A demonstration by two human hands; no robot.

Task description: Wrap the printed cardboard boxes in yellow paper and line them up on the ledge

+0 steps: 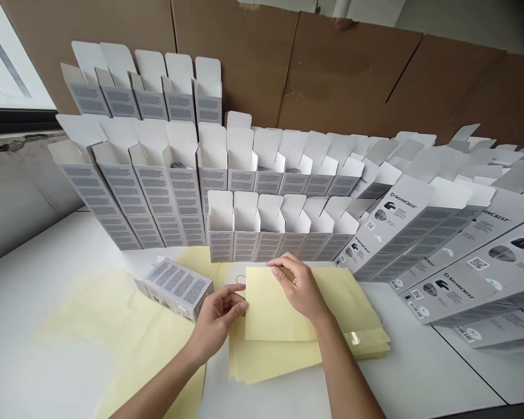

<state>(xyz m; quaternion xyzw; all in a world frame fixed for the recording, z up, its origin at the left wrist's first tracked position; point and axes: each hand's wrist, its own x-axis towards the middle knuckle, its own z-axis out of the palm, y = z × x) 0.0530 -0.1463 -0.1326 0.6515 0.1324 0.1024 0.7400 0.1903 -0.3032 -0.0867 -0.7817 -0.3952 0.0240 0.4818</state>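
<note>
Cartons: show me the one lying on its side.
The grey carton lying alone just left of the left hand; the other cartons stand upright in packed rows.

The yellow sheet (266,323) looks like paper, matt and smooth, as does the stack (275,361) beneath, whose edge carries a glossy, plastic-looking patch (355,338). The cartons (186,201) are thin paperboard, smooth and printed outside, their flaps (180,73) plain and matt. The brown panels (248,64) are dull, creased cardboard; the tabletop (21,326) looks smooth.
</note>
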